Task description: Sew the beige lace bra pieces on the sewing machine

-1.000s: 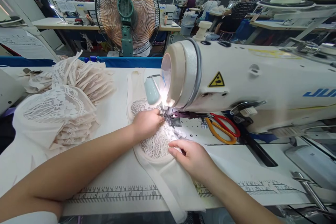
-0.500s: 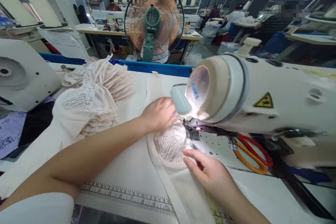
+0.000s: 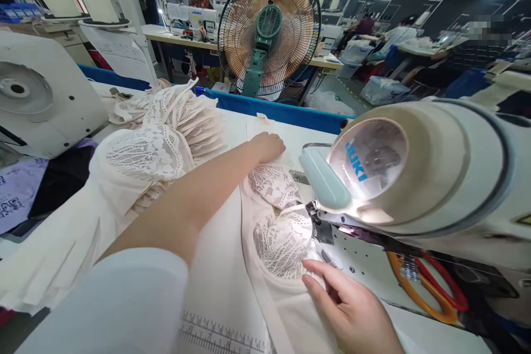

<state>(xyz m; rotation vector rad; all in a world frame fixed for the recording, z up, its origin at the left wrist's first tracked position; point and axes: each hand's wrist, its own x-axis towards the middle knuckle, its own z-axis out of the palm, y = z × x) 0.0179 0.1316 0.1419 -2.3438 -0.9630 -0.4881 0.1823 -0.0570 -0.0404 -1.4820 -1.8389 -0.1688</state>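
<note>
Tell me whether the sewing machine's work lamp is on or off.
On. The sewing machine throws a bright glow from under its head onto the lace piece.

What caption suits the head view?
Left hand and right hand flat on cream lace bra piece beside white Juki sewing machine.

Two hands (image 3: 269, 146), one fan (image 3: 269, 27), one scissors (image 3: 427, 290).

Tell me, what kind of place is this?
Most likely a clothing factory's sewing floor. A sewing machine stands over a lace garment piece, a stack of lace pieces waits beside it, and more sewing machines stand on tables behind.
</note>
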